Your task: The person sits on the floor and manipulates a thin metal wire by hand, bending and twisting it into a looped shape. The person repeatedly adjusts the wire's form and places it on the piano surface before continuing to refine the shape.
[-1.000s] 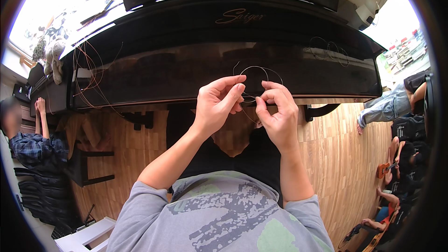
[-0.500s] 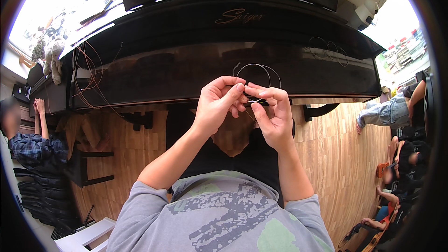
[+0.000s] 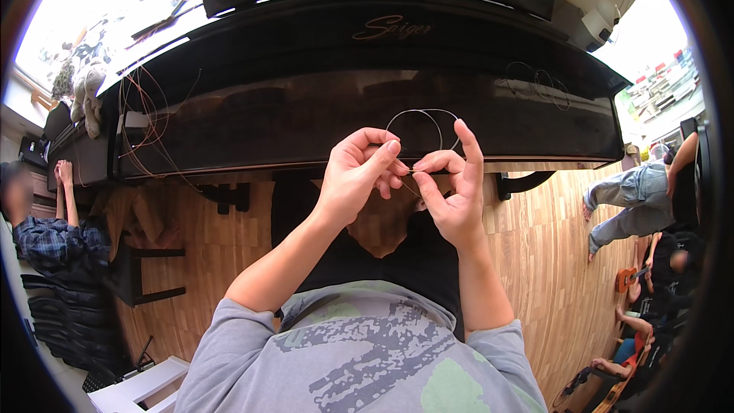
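Observation:
Over the front edge of a glossy black piano [image 3: 290, 130], a thin silvery wire string [image 3: 419, 110] is looped into rings between my hands. My left hand [image 3: 353, 172] pinches it between thumb and index finger, the other fingers curled in. On the other side, my right hand [image 3: 456, 199] grips a stretch of the string with thumb and a bent finger, while another finger points up against the loop's right side. Part of the string hangs below my fingers, and its ends are hard to make out.
Copper-coloured loose strings [image 3: 145, 126] trail over the piano's left end. Another coiled string [image 3: 539, 86] lies at its right. A seated person in a plaid shirt [image 3: 57, 241] is at the left beside a black stool [image 3: 149, 275]. Several people sit or stand along the right edge, one with a small guitar-like instrument [image 3: 625, 279].
My right hand has shifted slightly, one finger now raised and the thumb closed on the string. The loops have tilted and moved a little. At the right, a person's legs have come further into view.

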Available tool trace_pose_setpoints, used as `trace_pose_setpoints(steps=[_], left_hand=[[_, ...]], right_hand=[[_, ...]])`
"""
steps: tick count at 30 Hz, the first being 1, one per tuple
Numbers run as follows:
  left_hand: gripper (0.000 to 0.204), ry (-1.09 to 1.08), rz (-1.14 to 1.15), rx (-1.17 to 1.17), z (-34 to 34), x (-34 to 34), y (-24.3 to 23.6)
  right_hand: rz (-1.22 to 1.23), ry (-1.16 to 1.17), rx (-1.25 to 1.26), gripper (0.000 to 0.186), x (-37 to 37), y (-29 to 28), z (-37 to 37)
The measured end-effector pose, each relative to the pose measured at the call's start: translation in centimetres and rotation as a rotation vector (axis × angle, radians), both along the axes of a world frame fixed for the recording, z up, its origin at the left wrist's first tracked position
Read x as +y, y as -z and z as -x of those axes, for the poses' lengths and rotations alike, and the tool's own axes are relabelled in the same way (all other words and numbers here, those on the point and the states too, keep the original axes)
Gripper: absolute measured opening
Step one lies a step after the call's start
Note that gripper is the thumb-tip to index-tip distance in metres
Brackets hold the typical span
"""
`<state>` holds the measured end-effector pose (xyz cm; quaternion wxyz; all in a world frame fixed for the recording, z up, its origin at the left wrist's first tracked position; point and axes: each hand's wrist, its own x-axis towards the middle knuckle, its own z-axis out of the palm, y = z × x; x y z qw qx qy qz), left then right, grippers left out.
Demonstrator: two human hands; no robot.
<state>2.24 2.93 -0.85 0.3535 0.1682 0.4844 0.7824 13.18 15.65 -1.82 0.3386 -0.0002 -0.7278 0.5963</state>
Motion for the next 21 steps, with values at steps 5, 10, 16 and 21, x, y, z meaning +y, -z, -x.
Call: trace_pose_setpoints(steps=[5,10,16,21], left_hand=[[0.015,-0.067,0.005,0.034,0.8,-0.3,-0.6],[0.020,-0.073,0.015,0.123,1.4,-0.8,-1.0],[0.022,-0.042,0.130,0.240,1.2,-1.0,-1.9],[0.022,-0.063,0.166,0.224,0.9,-0.9,-2.0]], right_hand=[[0.004,0.062,-0.119,0.060,1.2,-0.6,-1.1],[0.021,-0.009,-0.218,0.026,2.6,-0.2,-1.6],[0.209,-0.218,-0.291,0.052,2.3,-1.2,-1.8],[-0.570,0.124,-0.154,0.079,0.7,-2.5,-0.5]])
